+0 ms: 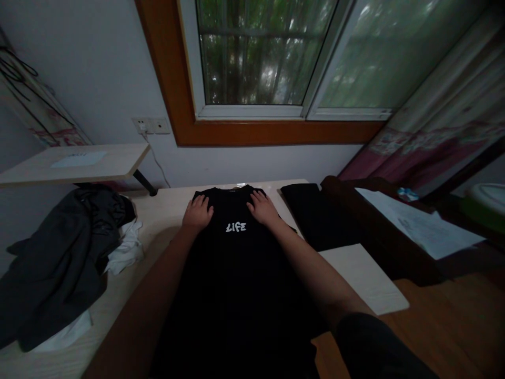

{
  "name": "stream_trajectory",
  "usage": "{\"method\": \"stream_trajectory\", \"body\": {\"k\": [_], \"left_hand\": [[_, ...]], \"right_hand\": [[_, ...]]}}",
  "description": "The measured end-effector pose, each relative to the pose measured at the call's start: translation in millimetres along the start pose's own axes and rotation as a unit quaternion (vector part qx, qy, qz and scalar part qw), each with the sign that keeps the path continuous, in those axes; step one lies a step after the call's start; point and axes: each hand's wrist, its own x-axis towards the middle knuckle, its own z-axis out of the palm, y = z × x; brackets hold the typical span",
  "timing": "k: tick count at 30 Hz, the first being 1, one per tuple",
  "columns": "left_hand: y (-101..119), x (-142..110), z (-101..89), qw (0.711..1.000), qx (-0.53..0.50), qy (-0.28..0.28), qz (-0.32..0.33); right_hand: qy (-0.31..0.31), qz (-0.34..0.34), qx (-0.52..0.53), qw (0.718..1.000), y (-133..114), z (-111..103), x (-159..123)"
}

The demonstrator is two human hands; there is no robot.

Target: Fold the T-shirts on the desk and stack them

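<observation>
A black T-shirt [236, 273] with white lettering lies spread lengthwise on the pale table [165, 210], its collar toward the far edge. My left hand [197, 213] rests flat on the shirt's left shoulder, fingers stretched out. On the shirt's right shoulder lies my right hand [263, 207], also flat with fingers apart. Neither hand holds anything; both press on the cloth near the collar.
A heap of grey and white clothes [67, 252] covers the table's left side. A folded black garment [311, 213] lies to the right of the shirt. Papers [418, 223] lie on dark furniture at right. A shelf [79, 163] and wall socket [152, 125] stand behind.
</observation>
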Motion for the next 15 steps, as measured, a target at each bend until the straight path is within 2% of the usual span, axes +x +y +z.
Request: {"method": "stream_trajectory", "body": {"k": [5,8,15], "left_hand": [[-3,3,-2.7,1.000,0.006,0.002,0.001],[-4,3,-3.8,1.000,0.021,-0.011,-0.002],[-2,2,-4.0,0.999,0.042,-0.020,-0.015]], "right_hand": [[-0.013,0.009,-0.016,1.000,18,-3,1],[-0.036,-0.017,-0.021,0.999,28,-8,-3],[-0.047,-0.068,-0.029,0.996,42,-20,-43]]}}
